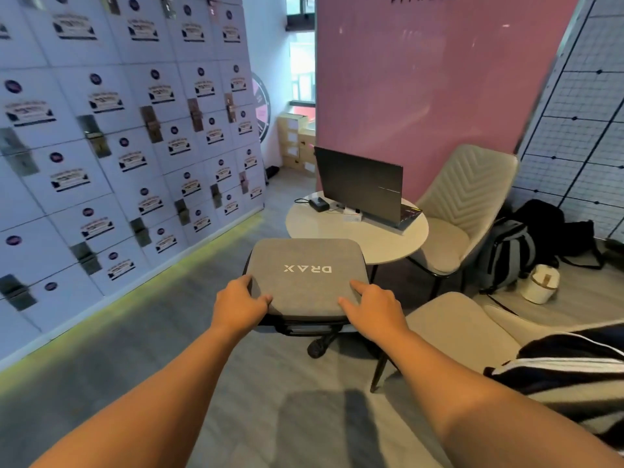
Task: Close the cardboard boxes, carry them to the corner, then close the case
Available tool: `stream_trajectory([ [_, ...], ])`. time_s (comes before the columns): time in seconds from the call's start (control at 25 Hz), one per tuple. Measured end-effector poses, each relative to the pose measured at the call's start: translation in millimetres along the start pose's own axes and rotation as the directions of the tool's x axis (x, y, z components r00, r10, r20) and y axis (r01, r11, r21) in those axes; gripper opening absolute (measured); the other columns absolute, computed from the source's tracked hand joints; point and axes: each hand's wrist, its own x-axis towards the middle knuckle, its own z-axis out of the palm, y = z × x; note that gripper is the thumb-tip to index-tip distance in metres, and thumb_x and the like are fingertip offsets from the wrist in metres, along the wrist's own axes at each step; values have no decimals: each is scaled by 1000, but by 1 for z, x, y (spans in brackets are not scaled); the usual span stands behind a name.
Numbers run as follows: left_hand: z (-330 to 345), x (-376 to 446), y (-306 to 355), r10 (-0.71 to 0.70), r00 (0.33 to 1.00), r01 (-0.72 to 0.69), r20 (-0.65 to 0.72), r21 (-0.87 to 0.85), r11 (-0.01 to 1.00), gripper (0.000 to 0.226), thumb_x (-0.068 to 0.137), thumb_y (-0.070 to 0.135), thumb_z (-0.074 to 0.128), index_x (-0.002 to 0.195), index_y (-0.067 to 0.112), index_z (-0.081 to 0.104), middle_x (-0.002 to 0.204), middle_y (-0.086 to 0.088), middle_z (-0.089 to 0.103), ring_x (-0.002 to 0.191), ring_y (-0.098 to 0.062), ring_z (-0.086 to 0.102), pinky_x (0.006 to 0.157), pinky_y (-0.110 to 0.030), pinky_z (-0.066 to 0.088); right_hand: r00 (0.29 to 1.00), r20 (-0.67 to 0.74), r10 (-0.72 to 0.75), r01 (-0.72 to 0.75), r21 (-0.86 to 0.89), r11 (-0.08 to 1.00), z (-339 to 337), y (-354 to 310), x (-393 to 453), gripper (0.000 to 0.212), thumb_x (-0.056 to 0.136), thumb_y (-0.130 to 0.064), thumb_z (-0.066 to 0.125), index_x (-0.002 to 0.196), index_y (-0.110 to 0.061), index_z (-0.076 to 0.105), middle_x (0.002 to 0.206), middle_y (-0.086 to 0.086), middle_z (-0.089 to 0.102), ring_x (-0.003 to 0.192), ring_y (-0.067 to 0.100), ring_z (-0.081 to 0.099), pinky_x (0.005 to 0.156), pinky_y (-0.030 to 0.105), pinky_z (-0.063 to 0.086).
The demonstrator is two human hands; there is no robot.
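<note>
Your left hand (pixel 241 304) and right hand (pixel 371 307), fingers spread, press the gray case (pixel 305 278) lid down at mid-frame to shut it.

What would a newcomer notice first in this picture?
First the grey case in the middle, its lid down, with the left hand and the right hand resting on its near corners. Behind it, an open laptop stands on a round white table. A wall of white lockers fills the left side.
</note>
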Motion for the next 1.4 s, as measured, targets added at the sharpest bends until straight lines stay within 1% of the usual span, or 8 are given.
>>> stream_trajectory([
  [0.16,36,96,2,-8,997,10,82,-25,1000,53,85,31,76,131,10,60,118,-7,67,93,-21,56,81,-33,47,997,23,73,-73,-7,997,12,9,83,64,91,-56,59,147,-26,49,140,4,60,127,32,55,101,43,48],
  [0.44,88,242,13,-29,972,35,234,-20,999,61,85,25,78,139,9,54,126,-9,65,113,-30,61,94,-40,51,982,87,166,-168,20,986,31,23,208,56,90,-53,60,138,-25,56,123,3,67,113,28,63,90,32,50],
  [0.64,137,329,23,-62,957,58,283,22,998,67,86,20,78,145,10,48,132,-10,62,118,-31,60,100,-42,49,973,114,201,-200,-22,980,46,50,295,63,93,-51,59,146,-19,49,134,8,63,119,31,60,93,33,48],
  [0.88,181,394,23,-90,933,93,348,9,996,74,87,11,75,151,10,39,143,-11,55,127,-32,55,106,-44,47,964,136,228,-213,-118,970,57,71,354,50,94,-50,57,135,-21,53,120,11,67,106,34,63,86,36,53],
  [1.16,205,420,14,-99,895,141,434,-65,988,71,91,4,68,153,10,35,145,-11,52,132,-31,50,109,-48,45,956,82,282,-247,-296,923,64,68,381,50,94,-53,53,133,-22,48,117,15,54,99,35,58,81,40,53],
  [1.24,200,423,10,-88,880,126,466,-52,991,69,91,7,70,152,11,37,143,-10,53,130,-32,51,107,-46,46,970,19,244,-218,-383,897,67,63,381,44,93,-50,54,125,-20,56,126,12,49,108,33,52,84,41,52],
  [1.32,190,427,10,-66,872,91,485,-27,995,64,90,13,72,147,10,43,137,-10,57,126,-31,54,100,-40,49,994,-38,107,-112,-426,898,70,53,383,37,92,-44,56,114,-17,65,125,9,51,115,31,47,91,41,49],
  [1.4,179,430,11,-61,882,78,468,-18,997,60,89,19,74,142,9,48,131,-9,59,125,-31,55,97,-38,48,1000,-30,1,-10,-305,952,72,36,389,35,92,-40,59,115,-15,70,121,5,59,115,26,51,94,37,49],
])
